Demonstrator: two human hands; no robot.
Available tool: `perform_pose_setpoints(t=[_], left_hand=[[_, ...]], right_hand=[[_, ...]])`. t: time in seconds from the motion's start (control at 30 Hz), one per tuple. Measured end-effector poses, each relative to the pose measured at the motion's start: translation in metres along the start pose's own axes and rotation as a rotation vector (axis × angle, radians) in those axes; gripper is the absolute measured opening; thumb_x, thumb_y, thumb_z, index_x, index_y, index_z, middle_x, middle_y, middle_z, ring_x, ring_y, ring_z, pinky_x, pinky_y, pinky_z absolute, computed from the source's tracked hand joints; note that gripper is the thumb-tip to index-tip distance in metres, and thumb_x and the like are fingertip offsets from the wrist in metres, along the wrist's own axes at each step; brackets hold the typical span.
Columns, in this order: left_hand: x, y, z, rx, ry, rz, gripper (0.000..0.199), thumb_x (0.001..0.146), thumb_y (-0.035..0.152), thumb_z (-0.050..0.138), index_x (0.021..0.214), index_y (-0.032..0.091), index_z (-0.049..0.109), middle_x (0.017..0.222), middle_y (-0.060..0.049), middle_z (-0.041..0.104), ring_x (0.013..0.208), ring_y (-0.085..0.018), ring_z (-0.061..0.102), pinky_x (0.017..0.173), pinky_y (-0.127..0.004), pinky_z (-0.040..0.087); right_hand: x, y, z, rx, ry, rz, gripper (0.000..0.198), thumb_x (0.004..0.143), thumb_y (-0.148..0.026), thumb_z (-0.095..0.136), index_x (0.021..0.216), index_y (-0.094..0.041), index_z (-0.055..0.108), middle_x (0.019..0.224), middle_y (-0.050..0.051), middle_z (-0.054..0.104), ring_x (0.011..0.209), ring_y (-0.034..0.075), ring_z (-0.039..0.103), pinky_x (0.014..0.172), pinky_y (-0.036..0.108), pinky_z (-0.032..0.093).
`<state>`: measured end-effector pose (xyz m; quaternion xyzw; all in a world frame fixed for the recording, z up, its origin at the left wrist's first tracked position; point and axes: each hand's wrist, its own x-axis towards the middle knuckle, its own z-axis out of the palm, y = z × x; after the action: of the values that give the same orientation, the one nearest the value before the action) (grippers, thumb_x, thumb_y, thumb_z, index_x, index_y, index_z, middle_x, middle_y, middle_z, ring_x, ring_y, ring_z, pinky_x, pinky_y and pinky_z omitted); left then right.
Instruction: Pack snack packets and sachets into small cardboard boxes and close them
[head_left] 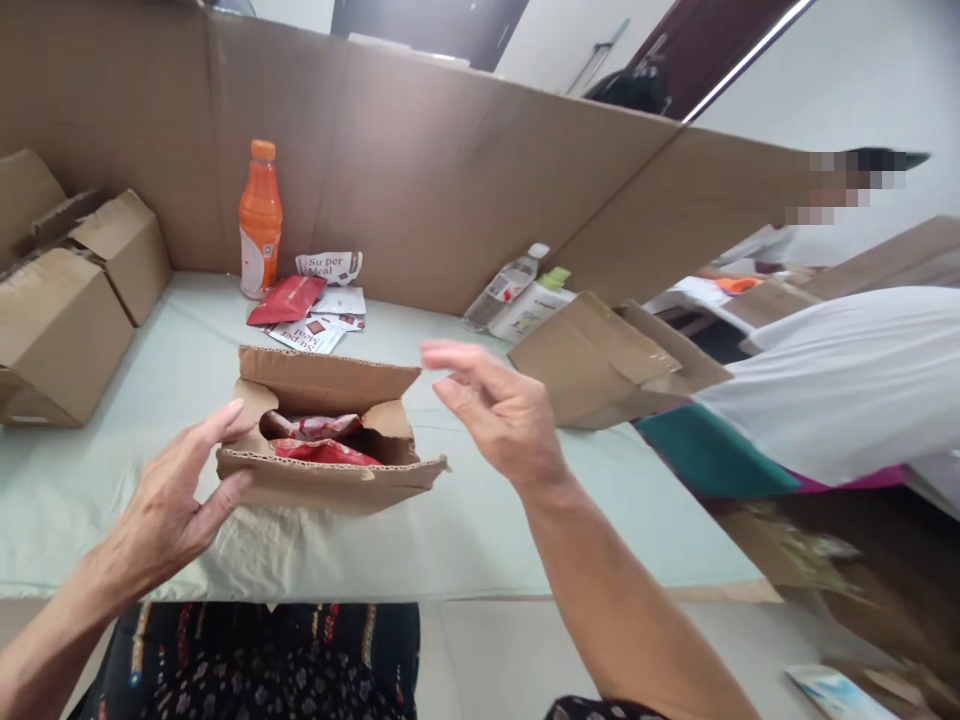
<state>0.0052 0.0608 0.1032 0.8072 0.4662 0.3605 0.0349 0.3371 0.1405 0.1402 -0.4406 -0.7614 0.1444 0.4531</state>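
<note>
A small cardboard box (pixel 322 488) stands in front of me with its top flaps raised. Inside it lie a red packet (pixel 322 452) and a pinkish-white packet (pixel 315 428), partly hidden by the walls. My left hand (pixel 176 485) holds the box's left side, fingertips at the side flap and thumb at the front flap. Off the box's right end, my right hand (pixel 499 405) hovers open with curved fingers, thumb apart and nothing between them.
An orange drink bottle (pixel 261 225), a red pouch (pixel 289 300) and several white sachets (pixel 307 333) sit at the back. Two bottles, one clear (pixel 506 290), lean near another box (pixel 600 365). More boxes (pixel 60 330) stand left. At right is a person in white (pixel 847 380).
</note>
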Motion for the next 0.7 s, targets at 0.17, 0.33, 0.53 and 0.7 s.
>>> perform_pose_setpoints(t=[0.17, 0.33, 0.53, 0.7], left_hand=[[0.011, 0.007, 0.007, 0.098, 0.135, -0.040, 0.065, 0.101, 0.021, 0.060, 0.160, 0.030, 0.035, 0.143, -0.013, 0.061, 0.127, -0.030, 0.066, 0.106, -0.049, 0.059], [0.013, -0.002, 0.012, 0.075, 0.090, -0.003, 0.053, 0.097, 0.016, 0.062, 0.147, 0.033, 0.053, 0.167, -0.015, 0.032, 0.141, -0.035, 0.054, 0.110, -0.059, 0.054], [0.026, -0.037, 0.010, -0.157, -0.238, 0.027, 0.040, 0.099, 0.036, 0.061, 0.138, 0.029, 0.066, 0.173, -0.013, 0.026, 0.154, -0.042, 0.037, 0.120, -0.065, 0.042], [0.021, -0.044, 0.006, -0.241, -0.309, 0.081, 0.060, 0.091, 0.042, 0.072, 0.148, 0.029, 0.057, 0.166, -0.018, 0.035, 0.154, -0.041, 0.038, 0.119, -0.066, 0.041]], right_hand=[[-0.003, -0.002, -0.006, -0.013, -0.135, -0.103, 0.043, 0.104, -0.048, 0.055, 0.138, -0.023, 0.065, 0.134, 0.012, 0.073, 0.121, 0.025, 0.069, 0.102, 0.044, 0.056], [-0.041, 0.013, 0.002, -0.083, -0.345, -0.238, 0.041, 0.108, -0.045, 0.049, 0.134, -0.019, 0.067, 0.130, 0.014, 0.075, 0.126, 0.027, 0.067, 0.107, 0.048, 0.052], [-0.090, 0.030, 0.024, -0.301, -0.198, -0.360, 0.054, 0.103, -0.039, 0.059, 0.153, -0.020, 0.050, 0.150, 0.017, 0.062, 0.150, 0.035, 0.046, 0.110, 0.058, 0.051], [-0.090, 0.034, 0.028, -0.298, -0.191, -0.362, 0.062, 0.102, -0.023, 0.059, 0.162, -0.028, 0.040, 0.148, 0.010, 0.065, 0.149, 0.031, 0.049, 0.111, 0.054, 0.056]])
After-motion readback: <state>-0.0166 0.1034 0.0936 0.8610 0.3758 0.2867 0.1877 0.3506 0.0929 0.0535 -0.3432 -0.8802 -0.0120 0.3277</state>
